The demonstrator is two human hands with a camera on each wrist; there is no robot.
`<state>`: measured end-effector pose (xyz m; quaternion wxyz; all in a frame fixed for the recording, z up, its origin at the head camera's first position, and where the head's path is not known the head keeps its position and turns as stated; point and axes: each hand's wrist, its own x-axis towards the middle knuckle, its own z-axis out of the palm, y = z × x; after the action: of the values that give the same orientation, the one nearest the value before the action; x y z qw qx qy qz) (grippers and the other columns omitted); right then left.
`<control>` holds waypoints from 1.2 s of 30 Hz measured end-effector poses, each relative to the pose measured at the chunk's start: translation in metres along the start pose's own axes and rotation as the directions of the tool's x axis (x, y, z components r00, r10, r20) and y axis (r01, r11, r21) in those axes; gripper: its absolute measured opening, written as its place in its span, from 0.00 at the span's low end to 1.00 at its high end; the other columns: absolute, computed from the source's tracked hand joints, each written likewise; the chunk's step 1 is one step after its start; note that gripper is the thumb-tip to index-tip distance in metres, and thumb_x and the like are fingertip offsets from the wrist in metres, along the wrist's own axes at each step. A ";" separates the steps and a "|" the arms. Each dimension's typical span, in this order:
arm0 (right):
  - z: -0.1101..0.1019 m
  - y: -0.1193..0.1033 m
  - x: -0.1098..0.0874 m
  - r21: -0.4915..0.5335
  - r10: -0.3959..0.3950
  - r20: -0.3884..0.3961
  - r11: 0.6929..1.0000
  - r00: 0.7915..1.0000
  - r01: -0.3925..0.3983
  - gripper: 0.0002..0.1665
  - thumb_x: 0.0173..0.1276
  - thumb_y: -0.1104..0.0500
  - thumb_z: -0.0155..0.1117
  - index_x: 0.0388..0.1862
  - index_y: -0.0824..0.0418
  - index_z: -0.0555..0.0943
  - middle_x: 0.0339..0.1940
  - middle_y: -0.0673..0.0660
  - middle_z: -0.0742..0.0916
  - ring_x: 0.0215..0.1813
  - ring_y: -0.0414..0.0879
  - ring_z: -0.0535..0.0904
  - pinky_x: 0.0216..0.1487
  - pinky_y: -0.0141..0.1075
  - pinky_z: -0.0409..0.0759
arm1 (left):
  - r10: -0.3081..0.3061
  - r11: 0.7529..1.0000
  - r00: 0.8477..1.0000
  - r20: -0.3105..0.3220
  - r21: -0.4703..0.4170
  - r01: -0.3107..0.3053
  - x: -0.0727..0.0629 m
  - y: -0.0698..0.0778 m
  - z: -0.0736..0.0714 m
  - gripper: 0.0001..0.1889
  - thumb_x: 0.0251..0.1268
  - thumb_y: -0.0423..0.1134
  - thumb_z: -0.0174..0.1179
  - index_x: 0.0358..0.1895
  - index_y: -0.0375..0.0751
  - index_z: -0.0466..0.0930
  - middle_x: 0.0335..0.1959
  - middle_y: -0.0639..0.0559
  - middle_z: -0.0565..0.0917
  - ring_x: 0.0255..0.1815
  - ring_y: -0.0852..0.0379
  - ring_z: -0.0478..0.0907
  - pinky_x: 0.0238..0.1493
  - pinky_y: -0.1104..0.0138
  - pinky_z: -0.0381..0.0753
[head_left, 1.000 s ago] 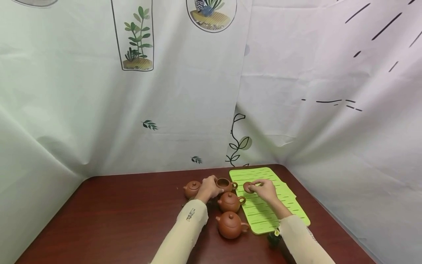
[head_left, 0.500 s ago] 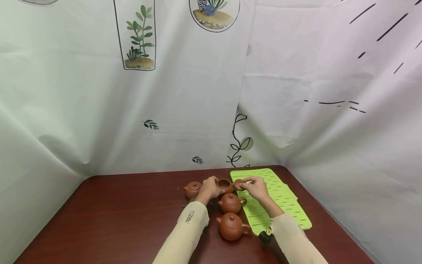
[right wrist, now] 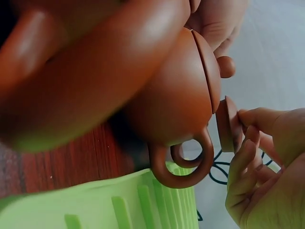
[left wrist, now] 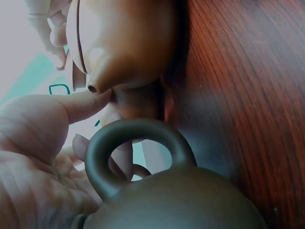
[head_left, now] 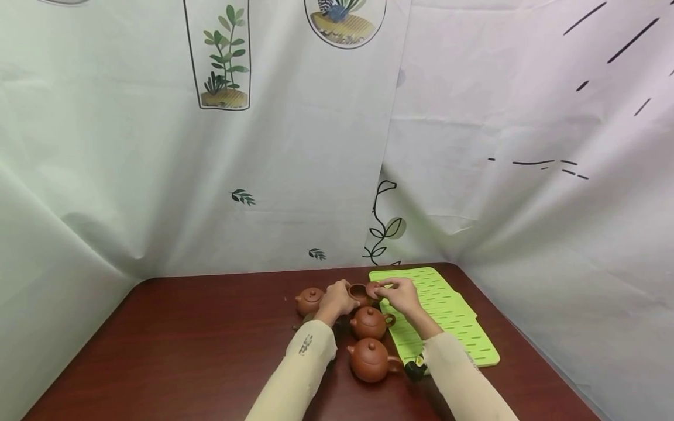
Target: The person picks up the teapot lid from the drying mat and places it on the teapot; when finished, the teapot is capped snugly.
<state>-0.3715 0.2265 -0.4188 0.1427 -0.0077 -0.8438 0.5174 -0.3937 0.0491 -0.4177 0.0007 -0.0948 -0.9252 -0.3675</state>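
In the head view, my left hand (head_left: 339, 297) holds a lidless reddish-brown clay teapot (head_left: 363, 299) by its left side, thumb toward me. My right hand (head_left: 404, 297) pinches a round teapot lid (head_left: 373, 290) at the right of the teapot's opening. The right wrist view shows this lid (right wrist: 229, 126) tilted on edge between thumb and fingers, apart from a lidded teapot (right wrist: 171, 86) nearer the camera. Nearer me stand a lidded teapot (head_left: 370, 323) and another lidded teapot (head_left: 370, 361). In the left wrist view, a teapot handle (left wrist: 143, 129) partly hides the left fingers.
A lidded teapot (head_left: 309, 301) stands left of my left hand; another is mostly hidden under that forearm. Light-green ridged mats (head_left: 447, 321) lie at the right of the dark red table (head_left: 200, 345). A small dark item with a yellow flower (head_left: 416, 369) is by my right sleeve.
My right hand has carried the lid leftward from over the green mat to the open teapot's right side. The left hand keeps its hold on that teapot. The head view has shifted slightly.
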 end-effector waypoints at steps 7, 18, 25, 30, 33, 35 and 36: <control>0.009 0.001 0.005 0.002 -0.022 -0.005 1.000 1.000 0.022 0.08 0.61 0.64 0.74 0.39 0.66 0.88 0.23 0.60 0.86 0.21 0.53 0.77 0.23 0.35 0.71 | -0.014 1.000 1.000 0.014 0.017 0.014 0.002 -0.002 0.001 0.26 0.58 0.41 0.73 0.58 0.38 0.78 0.49 0.40 0.82 0.48 0.42 0.80 0.46 0.50 0.80; 0.019 -0.003 0.014 -0.013 -0.020 0.032 1.000 0.999 0.020 0.08 0.62 0.62 0.73 0.38 0.65 0.89 0.23 0.63 0.86 0.28 0.59 0.83 0.26 0.36 0.80 | -0.014 1.000 1.000 0.022 0.018 0.014 0.002 -0.002 -0.001 0.25 0.58 0.43 0.73 0.58 0.40 0.79 0.51 0.40 0.82 0.49 0.42 0.80 0.46 0.50 0.80; 0.023 -0.005 0.015 -0.070 -0.064 0.048 0.995 0.997 0.067 0.07 0.61 0.62 0.74 0.38 0.63 0.90 0.20 0.58 0.85 0.20 0.44 0.78 0.23 0.34 0.76 | -0.025 1.000 0.999 0.020 0.019 0.025 0.002 -0.001 0.000 0.27 0.57 0.43 0.74 0.59 0.40 0.78 0.49 0.40 0.82 0.45 0.43 0.81 0.43 0.51 0.81; 0.024 -0.006 0.017 -0.100 -0.085 0.050 0.991 0.995 0.089 0.06 0.62 0.61 0.74 0.36 0.63 0.90 0.20 0.55 0.85 0.21 0.42 0.77 0.23 0.33 0.75 | -0.034 0.999 0.999 0.025 0.036 0.033 0.002 0.000 0.001 0.28 0.58 0.44 0.73 0.61 0.41 0.77 0.52 0.40 0.82 0.46 0.42 0.81 0.42 0.51 0.81; 0.026 -0.007 0.017 -0.117 -0.087 0.064 0.989 0.994 0.094 0.05 0.62 0.62 0.73 0.36 0.62 0.90 0.22 0.52 0.86 0.23 0.41 0.77 0.23 0.33 0.75 | -0.038 0.998 0.999 0.025 0.049 0.037 0.003 -0.002 0.002 0.28 0.58 0.45 0.73 0.61 0.42 0.77 0.52 0.41 0.82 0.44 0.43 0.81 0.40 0.52 0.80; 0.027 -0.008 0.017 -0.131 -0.087 0.071 0.987 0.994 0.096 0.05 0.62 0.62 0.73 0.35 0.63 0.90 0.23 0.51 0.86 0.24 0.41 0.77 0.23 0.34 0.74 | -0.037 0.998 0.999 0.023 0.049 0.036 0.003 -0.002 0.002 0.28 0.58 0.46 0.73 0.61 0.42 0.78 0.52 0.41 0.82 0.44 0.44 0.81 0.40 0.52 0.80; 0.028 -0.008 0.016 -0.137 -0.086 0.074 0.986 0.994 0.096 0.05 0.62 0.62 0.73 0.36 0.63 0.90 0.23 0.51 0.86 0.24 0.41 0.77 0.23 0.34 0.74 | -0.034 0.998 0.999 0.021 0.046 0.033 0.003 -0.002 0.002 0.28 0.58 0.46 0.73 0.61 0.42 0.78 0.51 0.41 0.82 0.44 0.44 0.81 0.40 0.53 0.80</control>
<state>-0.3930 0.2016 -0.4201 0.1368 0.0383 -0.8819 0.4495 -0.3965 0.0495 -0.4208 -0.0135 -0.0832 -0.9347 -0.3452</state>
